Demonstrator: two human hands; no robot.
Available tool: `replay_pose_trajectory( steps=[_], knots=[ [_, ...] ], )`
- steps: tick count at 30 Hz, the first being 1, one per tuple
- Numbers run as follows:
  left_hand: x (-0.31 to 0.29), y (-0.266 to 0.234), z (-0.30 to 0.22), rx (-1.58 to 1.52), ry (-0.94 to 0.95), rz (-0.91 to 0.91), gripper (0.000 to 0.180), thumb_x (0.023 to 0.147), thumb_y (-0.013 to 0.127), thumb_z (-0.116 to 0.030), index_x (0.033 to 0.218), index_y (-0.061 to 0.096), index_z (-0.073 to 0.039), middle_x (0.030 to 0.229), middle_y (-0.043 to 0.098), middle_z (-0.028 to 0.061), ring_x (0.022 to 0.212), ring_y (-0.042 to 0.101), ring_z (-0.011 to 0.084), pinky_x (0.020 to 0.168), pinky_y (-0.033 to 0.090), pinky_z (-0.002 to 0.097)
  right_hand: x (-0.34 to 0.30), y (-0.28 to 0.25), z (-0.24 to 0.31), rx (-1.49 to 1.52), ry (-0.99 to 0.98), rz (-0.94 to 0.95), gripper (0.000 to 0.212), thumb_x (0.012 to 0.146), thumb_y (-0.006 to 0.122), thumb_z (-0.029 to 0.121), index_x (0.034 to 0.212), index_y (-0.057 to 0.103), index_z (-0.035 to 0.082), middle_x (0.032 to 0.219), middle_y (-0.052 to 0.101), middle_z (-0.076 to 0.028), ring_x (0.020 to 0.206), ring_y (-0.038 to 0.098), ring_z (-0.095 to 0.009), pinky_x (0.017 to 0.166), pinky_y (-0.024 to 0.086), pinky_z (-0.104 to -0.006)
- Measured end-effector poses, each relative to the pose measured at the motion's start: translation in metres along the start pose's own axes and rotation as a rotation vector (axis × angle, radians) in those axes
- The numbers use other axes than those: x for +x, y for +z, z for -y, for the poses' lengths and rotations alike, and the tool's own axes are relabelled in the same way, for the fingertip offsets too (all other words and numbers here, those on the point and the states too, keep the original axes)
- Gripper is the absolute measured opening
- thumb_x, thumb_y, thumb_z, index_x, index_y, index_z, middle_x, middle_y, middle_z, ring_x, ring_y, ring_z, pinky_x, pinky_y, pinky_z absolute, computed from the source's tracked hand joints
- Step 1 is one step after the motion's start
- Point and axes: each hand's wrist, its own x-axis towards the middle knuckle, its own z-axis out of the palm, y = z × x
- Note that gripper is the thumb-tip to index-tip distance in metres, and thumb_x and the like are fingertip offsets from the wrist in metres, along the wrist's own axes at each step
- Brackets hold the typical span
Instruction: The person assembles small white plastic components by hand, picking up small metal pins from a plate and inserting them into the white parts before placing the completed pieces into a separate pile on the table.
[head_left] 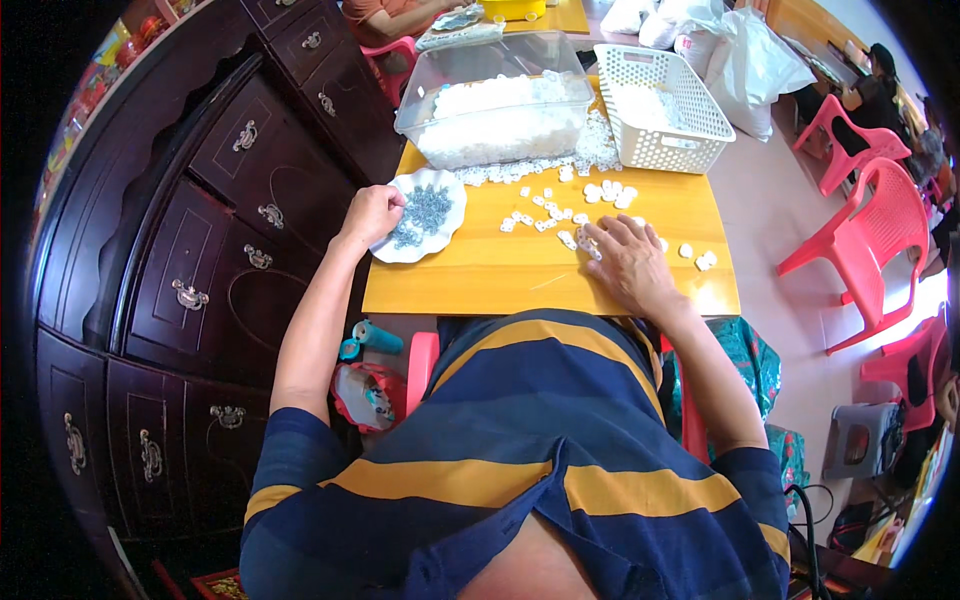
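Note:
My left hand [376, 212] is at the left rim of a white scalloped plate [398, 252], its fingers closed in a pinch. What is between those fingertips is too small to make out. Small grey-blue shiny pieces [428, 208] are heaped in the plate. On the right of the wooden table [480, 278], my right hand [632, 262] lies palm down with its fingers apart. Next to its thumb and fingertips are small white plastic pieces [568, 240], some with dark holes. More white pieces [608, 192] are scattered beyond my right hand, and a few rounded ones [686, 250] lie to its right.
A clear plastic bin [410, 125] full of white pieces stands at the table's far side, beside a white perforated basket [690, 155]. Dark wooden drawers [215, 215] rise close on my left. Pink plastic chairs [875, 235] and white sacks [750, 75] stand on the right. Other people sit farther off.

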Motion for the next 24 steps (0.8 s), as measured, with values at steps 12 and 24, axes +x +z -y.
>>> replay_pose_trajectory(
  steps=[12,24],
  knots=[
    [0.004,-0.023,-0.038,-0.069,0.017,-0.079,0.012,0.076,0.065,-0.003,0.086,0.072,-0.002,0.079,0.071,0.0167,0.073,0.071,0.0289,0.07,0.056,0.0362,-0.008,-0.021,-0.016,0.078,0.078,-0.067,0.039,0.089,0.066,0.033,0.122,0.06,0.014,0.126,0.059,-0.012,0.126,0.051,-0.032,0.109,0.036,-0.0549],
    [0.015,-0.008,-0.074,0.023,0.043,0.036,0.014,0.076,0.064,-0.005,0.085,0.074,-0.004,0.082,0.071,0.0178,0.077,0.071,0.0307,0.074,0.056,0.0382,-0.011,-0.026,-0.034,0.034,0.068,-0.004,0.041,0.091,0.063,0.029,0.127,0.058,0.011,0.133,0.058,-0.009,0.132,0.047,-0.033,0.111,0.034,-0.0566]
  ],
)
